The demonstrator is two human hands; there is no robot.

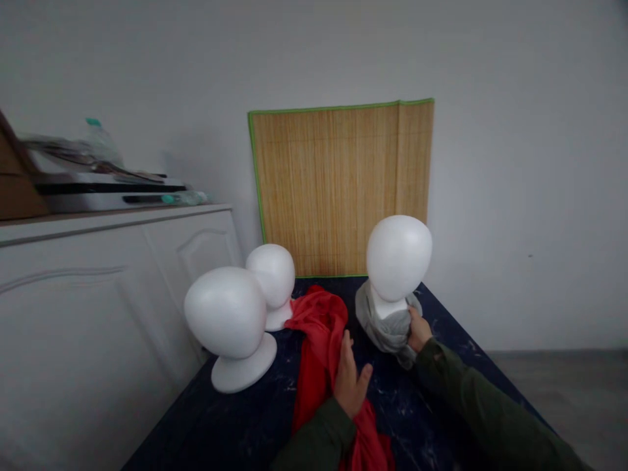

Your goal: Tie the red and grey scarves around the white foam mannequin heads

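A white mannequin head (399, 256) stands on the right of the dark blue table, with a grey scarf (385, 327) wrapped around its neck. My right hand (418, 329) is closed on the scarf's right side, close to the neck; its fingertips are partly hidden. My left hand (350, 379) is over a red scarf (321, 327), fingers stretched out and thumb apart, holding nothing. Whether it touches the red cloth, I cannot tell. That cloth runs in folds from the far middle of the table to the near edge.
Two more white mannequin heads, a nearer one (228, 314) and a farther one (272, 271), stand bare on the left. A bamboo mat (338, 190) with green edging hangs on the wall behind. White cabinets (88, 314) line the left side, with bottles and boxes on top.
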